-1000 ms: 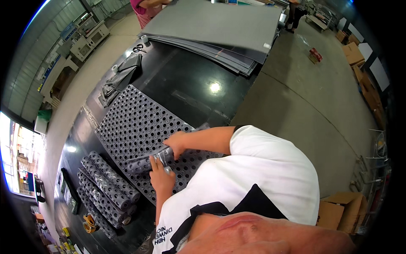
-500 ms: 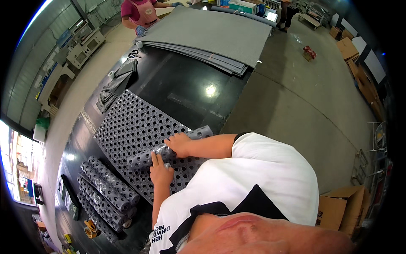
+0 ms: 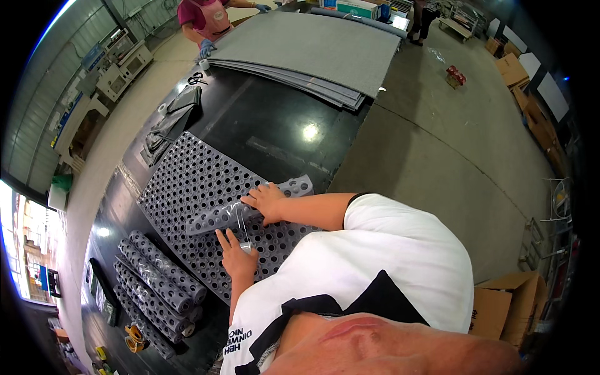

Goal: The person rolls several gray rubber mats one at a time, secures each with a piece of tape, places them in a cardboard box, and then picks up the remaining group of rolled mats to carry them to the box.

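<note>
A grey rubber mat [image 3: 187, 175] full of round holes lies flat on the dark table. Across it rests a rolled-up grey mat [image 3: 215, 219] of the same holed kind. My right hand [image 3: 266, 203] grips this roll from above, fingers spread over its top. Just nearer, my left hand [image 3: 237, 257] holds a small roll of clear tape [image 3: 247, 247], its index and middle fingers stretched forward. A shiny clear strip runs from the tape up to the rolled mat. Part of the tape is hidden by the hand.
Several finished mat rolls [image 3: 159, 275] lie at the left, beside yellow-brown tape rolls [image 3: 134, 337]. Farther off are scissors [image 3: 197, 79], dark plastic bags [image 3: 172, 125] and a stack of grey sheets [image 3: 306, 50], where a gloved co-worker [image 3: 209, 19] stands. An open carton [image 3: 509, 306] sits at lower right.
My left hand has drawn back from the rolled mat toward me, stretching the clear strip. My right hand has shifted slightly up and to the right on the roll.
</note>
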Action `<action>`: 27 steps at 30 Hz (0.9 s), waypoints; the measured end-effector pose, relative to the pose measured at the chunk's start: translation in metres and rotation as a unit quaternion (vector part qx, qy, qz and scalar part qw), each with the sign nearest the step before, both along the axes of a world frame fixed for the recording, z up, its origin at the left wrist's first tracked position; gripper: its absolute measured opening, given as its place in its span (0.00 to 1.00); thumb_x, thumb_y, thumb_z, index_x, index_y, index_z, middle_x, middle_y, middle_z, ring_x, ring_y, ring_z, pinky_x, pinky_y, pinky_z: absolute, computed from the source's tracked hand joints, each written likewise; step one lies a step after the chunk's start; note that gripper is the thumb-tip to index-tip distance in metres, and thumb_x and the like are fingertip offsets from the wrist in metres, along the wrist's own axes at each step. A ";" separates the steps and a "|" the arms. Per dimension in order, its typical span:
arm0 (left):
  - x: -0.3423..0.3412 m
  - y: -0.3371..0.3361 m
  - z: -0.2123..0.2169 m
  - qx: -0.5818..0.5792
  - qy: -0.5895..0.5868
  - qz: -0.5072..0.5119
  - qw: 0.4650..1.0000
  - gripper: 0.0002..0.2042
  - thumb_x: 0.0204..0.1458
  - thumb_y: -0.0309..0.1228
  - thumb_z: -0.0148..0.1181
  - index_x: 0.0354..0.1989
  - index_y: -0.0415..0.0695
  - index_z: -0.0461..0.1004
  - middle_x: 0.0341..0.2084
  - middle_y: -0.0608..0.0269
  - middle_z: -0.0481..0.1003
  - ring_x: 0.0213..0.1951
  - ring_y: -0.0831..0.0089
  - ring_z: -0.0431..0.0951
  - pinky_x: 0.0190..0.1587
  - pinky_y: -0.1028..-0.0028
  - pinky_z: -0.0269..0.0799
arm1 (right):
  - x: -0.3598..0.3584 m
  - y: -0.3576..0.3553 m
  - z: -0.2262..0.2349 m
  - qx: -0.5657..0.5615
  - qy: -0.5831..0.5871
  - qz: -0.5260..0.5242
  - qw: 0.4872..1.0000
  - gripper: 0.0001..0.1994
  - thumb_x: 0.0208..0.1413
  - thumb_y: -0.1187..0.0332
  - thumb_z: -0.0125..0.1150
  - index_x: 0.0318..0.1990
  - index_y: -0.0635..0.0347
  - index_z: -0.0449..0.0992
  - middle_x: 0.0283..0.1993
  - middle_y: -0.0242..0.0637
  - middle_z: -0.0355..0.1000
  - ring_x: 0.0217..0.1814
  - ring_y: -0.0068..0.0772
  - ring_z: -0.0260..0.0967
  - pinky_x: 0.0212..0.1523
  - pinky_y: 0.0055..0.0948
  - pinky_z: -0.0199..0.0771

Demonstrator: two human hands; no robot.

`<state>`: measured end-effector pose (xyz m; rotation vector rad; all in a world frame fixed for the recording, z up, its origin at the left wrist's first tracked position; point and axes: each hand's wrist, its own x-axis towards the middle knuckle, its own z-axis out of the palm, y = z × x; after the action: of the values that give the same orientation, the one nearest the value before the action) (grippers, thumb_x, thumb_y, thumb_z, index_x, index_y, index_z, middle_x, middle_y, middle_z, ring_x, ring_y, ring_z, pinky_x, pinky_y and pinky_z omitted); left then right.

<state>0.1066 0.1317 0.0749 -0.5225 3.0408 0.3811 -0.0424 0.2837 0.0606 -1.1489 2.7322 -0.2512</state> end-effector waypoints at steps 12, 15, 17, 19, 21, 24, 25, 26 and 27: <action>0.041 -0.026 -0.020 0.148 -0.025 0.036 0.988 0.53 0.39 0.42 0.73 0.72 0.39 0.47 0.69 0.48 0.54 0.64 0.50 0.65 0.60 0.58 0.68 | -0.025 0.000 -0.021 -0.143 -0.079 -0.002 0.987 0.46 0.35 0.50 0.77 0.65 0.54 0.67 0.62 0.40 0.68 0.67 0.43 0.61 0.64 0.42 0.62; 0.020 -0.024 -0.016 0.173 -0.018 0.054 0.983 0.54 0.39 0.42 0.75 0.72 0.37 0.47 0.68 0.46 0.56 0.64 0.50 0.65 0.60 0.58 0.67 | -0.026 -0.010 -0.008 -0.074 -0.023 -0.047 0.996 0.42 0.43 0.49 0.73 0.67 0.50 0.64 0.66 0.38 0.62 0.66 0.37 0.61 0.63 0.40 0.60; 0.015 -0.035 -0.033 0.188 -0.001 0.041 0.981 0.54 0.38 0.42 0.76 0.72 0.36 0.47 0.66 0.44 0.58 0.63 0.49 0.66 0.60 0.58 0.67 | 0.002 -0.004 -0.007 -0.039 0.010 -0.018 0.999 0.42 0.44 0.50 0.72 0.68 0.49 0.62 0.64 0.37 0.65 0.65 0.39 0.63 0.62 0.41 0.60; 0.018 -0.040 -0.042 0.217 0.014 0.040 0.975 0.54 0.38 0.41 0.77 0.71 0.34 0.47 0.64 0.43 0.62 0.62 0.50 0.67 0.59 0.58 0.68 | 0.009 0.001 0.001 0.021 0.016 0.008 1.000 0.48 0.42 0.49 0.74 0.71 0.47 0.56 0.63 0.37 0.66 0.63 0.42 0.65 0.62 0.41 0.61; 0.022 -0.041 -0.042 0.260 0.027 0.049 0.964 0.53 0.39 0.41 0.77 0.70 0.32 0.48 0.60 0.42 0.66 0.60 0.53 0.70 0.58 0.60 0.68 | -0.004 -0.001 -0.013 0.032 -0.021 -0.010 0.999 0.51 0.41 0.48 0.75 0.72 0.47 0.54 0.61 0.39 0.68 0.62 0.46 0.66 0.61 0.41 0.64; 0.039 -0.052 -0.038 0.387 0.001 0.108 0.916 0.52 0.40 0.40 0.76 0.70 0.31 0.50 0.54 0.43 0.72 0.56 0.59 0.72 0.56 0.65 0.69 | -0.003 0.001 0.006 0.010 -0.182 -0.003 0.983 0.52 0.38 0.47 0.76 0.72 0.49 0.55 0.59 0.43 0.69 0.61 0.49 0.67 0.60 0.42 0.67; 0.049 -0.060 -0.055 0.437 0.009 0.129 0.890 0.46 0.46 0.39 0.73 0.69 0.29 0.52 0.52 0.45 0.73 0.53 0.63 0.74 0.55 0.68 0.69 | -0.002 0.003 0.017 -0.003 -0.251 0.004 0.968 0.52 0.37 0.48 0.77 0.71 0.50 0.56 0.58 0.44 0.69 0.61 0.50 0.67 0.60 0.42 0.67; 0.050 -0.065 -0.064 0.476 -0.002 0.128 0.870 0.44 0.48 0.39 0.71 0.68 0.29 0.53 0.52 0.46 0.73 0.53 0.63 0.74 0.55 0.68 0.69 | -0.004 0.004 0.011 -0.037 -0.253 0.014 0.967 0.51 0.36 0.48 0.77 0.70 0.50 0.58 0.58 0.45 0.69 0.61 0.51 0.66 0.60 0.43 0.67; 0.050 -0.071 -0.071 0.514 -0.013 0.127 0.848 0.41 0.51 0.39 0.68 0.67 0.29 0.55 0.52 0.46 0.73 0.52 0.63 0.74 0.54 0.67 0.69 | -0.009 0.006 -0.003 -0.072 -0.254 0.023 0.964 0.51 0.35 0.48 0.77 0.69 0.51 0.59 0.58 0.46 0.69 0.61 0.51 0.66 0.60 0.43 0.67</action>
<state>0.1562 0.0604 0.0035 -0.7686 2.2056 1.7969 -0.0514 0.2894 0.0578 -1.0065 2.2605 -0.6491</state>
